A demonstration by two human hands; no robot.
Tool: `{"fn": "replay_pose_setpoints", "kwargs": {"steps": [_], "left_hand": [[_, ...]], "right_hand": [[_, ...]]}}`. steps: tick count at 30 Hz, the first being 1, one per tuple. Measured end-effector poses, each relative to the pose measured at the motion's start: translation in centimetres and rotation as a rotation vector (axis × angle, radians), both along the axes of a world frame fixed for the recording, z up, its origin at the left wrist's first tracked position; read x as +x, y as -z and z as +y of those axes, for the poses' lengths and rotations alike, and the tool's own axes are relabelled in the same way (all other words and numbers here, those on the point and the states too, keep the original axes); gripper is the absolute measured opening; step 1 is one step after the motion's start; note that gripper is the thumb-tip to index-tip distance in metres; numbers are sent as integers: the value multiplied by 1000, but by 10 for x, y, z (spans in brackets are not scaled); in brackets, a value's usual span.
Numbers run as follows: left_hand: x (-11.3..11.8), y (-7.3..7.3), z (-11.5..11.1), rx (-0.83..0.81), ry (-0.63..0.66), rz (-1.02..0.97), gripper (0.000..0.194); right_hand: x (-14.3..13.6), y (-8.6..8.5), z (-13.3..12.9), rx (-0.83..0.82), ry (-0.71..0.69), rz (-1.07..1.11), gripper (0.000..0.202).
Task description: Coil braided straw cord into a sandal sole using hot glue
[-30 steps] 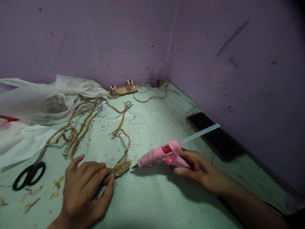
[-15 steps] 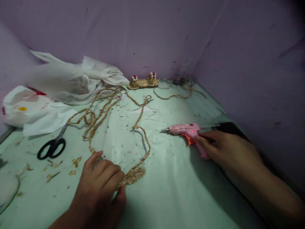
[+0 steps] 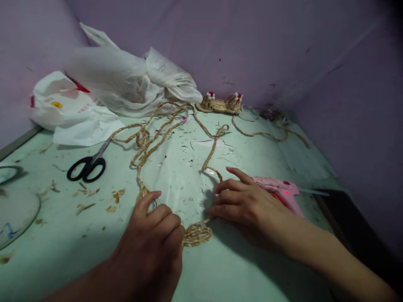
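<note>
My left hand (image 3: 154, 239) is closed on one end of a flat, sewn-looking coil of braided straw rope (image 3: 199, 235). Its outer end shows past my knuckles. From the coil the straw rope (image 3: 213, 151) runs up under the fingers of my right hand (image 3: 245, 205), which are bent around it; the thumb is hidden. Behind that hand a pink glue gun (image 3: 291, 195) lies on the table, its red light lit and a clear glue stick out of its back. My right arm and hand cover its nozzle and part of its trigger.
Black-handled scissors (image 3: 86, 167) lie at left among straw scraps (image 3: 118, 195). White plastic bags (image 3: 126, 84) are heaped against the wall. A woven straw piece with red and white beads (image 3: 218, 105) stands at the back. A rounded pale object (image 3: 19, 214) is at the left edge.
My right hand has let go of the glue gun and moved left onto the straw rope. My left hand still holds the coil. The view has shifted left.
</note>
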State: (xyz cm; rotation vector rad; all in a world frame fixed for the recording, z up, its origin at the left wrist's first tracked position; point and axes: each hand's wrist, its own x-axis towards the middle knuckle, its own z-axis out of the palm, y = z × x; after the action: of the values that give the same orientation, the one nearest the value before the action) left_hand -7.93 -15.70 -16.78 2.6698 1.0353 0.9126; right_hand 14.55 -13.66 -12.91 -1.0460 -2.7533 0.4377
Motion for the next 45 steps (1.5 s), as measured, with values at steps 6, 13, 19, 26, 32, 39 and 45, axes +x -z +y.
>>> {"fn": "replay_pose_setpoints", "kwargs": {"steps": [6, 13, 19, 26, 32, 39, 45], "left_hand": [[1, 5, 3, 95, -15, -18, 19], [-1, -3, 1, 27, -15, 30, 20], [-1, 1, 3, -8, 2, 0, 19], [-4, -5, 0, -139, -12, 61, 17], [-4, -8, -1, -169, -35, 113, 17], [-4, -9, -2, -188, -63, 112, 15], [-3, -7, -4, -189, -83, 78, 18]], "right_hand": [[-4, 8, -6, 37, 22, -47, 24], [-5, 7, -22, -90, 214, 2, 26], [-3, 11, -30, -219, 323, 147, 23], [-8, 14, -39, -390, 522, 336, 20], [-17, 14, -48, -237, 636, 198, 22], [-21, 15, -53, -199, 637, 249, 20], [-26, 20, -59, -182, 696, 301, 18]]}}
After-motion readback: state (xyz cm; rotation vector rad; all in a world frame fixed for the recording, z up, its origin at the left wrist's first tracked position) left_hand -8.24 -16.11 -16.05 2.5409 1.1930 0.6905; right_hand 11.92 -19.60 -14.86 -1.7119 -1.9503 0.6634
